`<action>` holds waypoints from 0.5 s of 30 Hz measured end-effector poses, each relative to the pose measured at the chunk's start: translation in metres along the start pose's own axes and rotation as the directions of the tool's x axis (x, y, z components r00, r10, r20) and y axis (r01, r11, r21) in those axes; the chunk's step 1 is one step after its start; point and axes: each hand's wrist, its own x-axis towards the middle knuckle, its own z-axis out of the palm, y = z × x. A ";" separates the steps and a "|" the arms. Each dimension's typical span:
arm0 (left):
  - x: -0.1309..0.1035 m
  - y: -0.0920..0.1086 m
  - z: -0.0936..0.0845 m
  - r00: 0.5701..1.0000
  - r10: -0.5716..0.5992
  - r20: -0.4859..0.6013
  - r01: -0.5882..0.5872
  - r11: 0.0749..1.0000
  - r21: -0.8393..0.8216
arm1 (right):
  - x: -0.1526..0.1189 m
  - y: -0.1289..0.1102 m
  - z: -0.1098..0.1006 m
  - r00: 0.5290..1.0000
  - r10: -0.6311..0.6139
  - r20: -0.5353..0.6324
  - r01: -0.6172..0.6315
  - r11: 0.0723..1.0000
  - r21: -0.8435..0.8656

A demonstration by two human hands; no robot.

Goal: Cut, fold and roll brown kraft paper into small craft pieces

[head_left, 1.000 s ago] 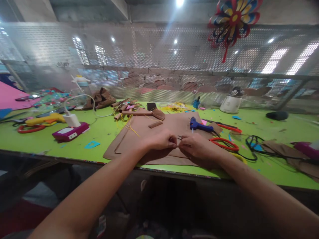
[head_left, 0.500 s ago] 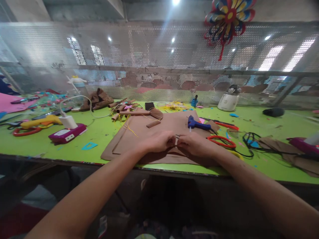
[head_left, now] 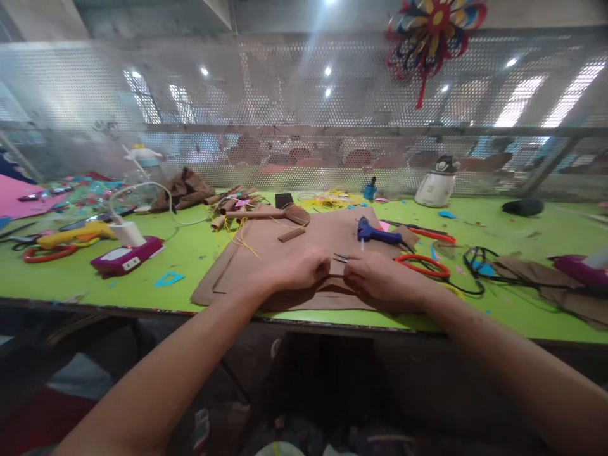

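Both hands work low over a stack of brown paper (head_left: pixel 247 253) at the table's front edge. My left hand (head_left: pixel 308 267) is closed, its fingertips pinching one end of a thin brown strip (head_left: pixel 337 276). Across a small gap, my right hand (head_left: pixel 373 273) is closed too, at the strip's other end. Thin dark tips of a metal tool (head_left: pixel 341 258) stick out from the right fingers. Just beyond lies a blue glue gun (head_left: pixel 377 234) on the paper. A short ribbed brown piece (head_left: pixel 291 235) and a brown fan-shaped piece (head_left: pixel 297 215) lie farther back.
Orange-handled scissors (head_left: pixel 422 266) and black cable are right of my right hand. A purple power strip (head_left: pixel 127 254) and a yellow glue gun (head_left: pixel 76 235) lie left. Brown rolls (head_left: pixel 228 206) and a white bottle (head_left: pixel 436 183) stand or lie at the back.
My hands have moved slightly apart, so more of the strip and the tool's tips shows between them. The view has shifted slightly.
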 end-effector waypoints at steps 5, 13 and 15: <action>-0.004 0.001 -0.003 1.000 0.028 -0.010 -0.027 0.997 0.078 | -0.002 0.001 0.002 1.000 -0.015 0.003 0.015 1.000 0.001; -0.008 0.001 -0.006 1.000 0.024 0.008 -0.025 0.985 0.169 | -0.001 0.007 0.010 0.998 -0.057 -0.005 0.057 0.998 -0.030; -0.008 0.002 -0.007 1.000 0.019 0.011 -0.020 0.984 0.178 | -0.001 0.007 0.010 0.999 -0.044 -0.015 0.044 0.998 -0.037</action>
